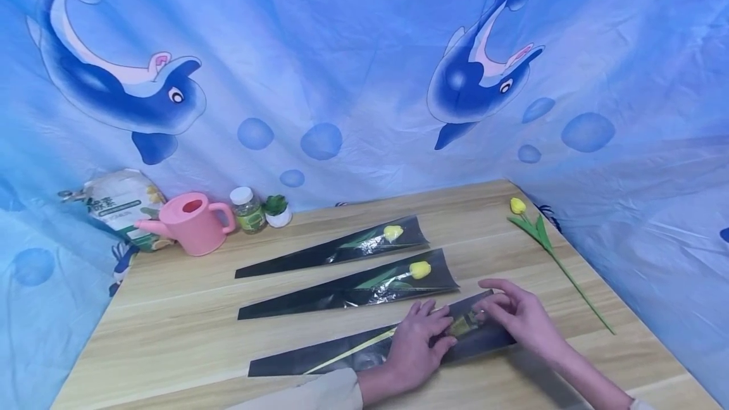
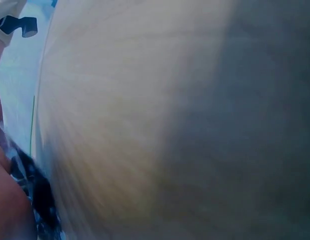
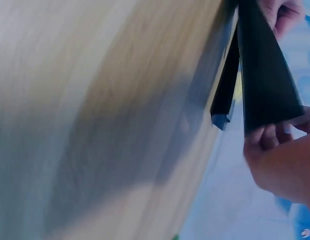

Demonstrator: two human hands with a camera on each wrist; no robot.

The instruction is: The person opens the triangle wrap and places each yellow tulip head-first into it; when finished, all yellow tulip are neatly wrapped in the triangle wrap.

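Observation:
A black flower sleeve point(image 1: 319, 354) with a clear front lies nearest me, holding a tulip with a pale stem; its yellow head is partly hidden under film and fingers. My left hand point(image 1: 414, 348) grips this sleeve around its middle, fingers bent over the clear front. At the wide end, my right hand point(image 1: 521, 318) pinches the sleeve's rim. The right wrist view shows the sleeve's dark back point(image 3: 267, 75) raised off the table, with fingers and thumb on its edge. Farther back lie two filled sleeves, the middle one point(image 1: 342, 293) and the rear one point(image 1: 330, 252), each with a yellow tulip.
A loose yellow tulip point(image 1: 549, 248) lies by the right table edge. At the back left stand a pink watering can point(image 1: 199, 226), a white-lidded jar point(image 1: 249, 212), a small potted plant point(image 1: 278, 211) and a printed bag point(image 1: 122, 204). A dolphin-print curtain point(image 1: 364, 81) surrounds the wooden table point(image 1: 188, 309).

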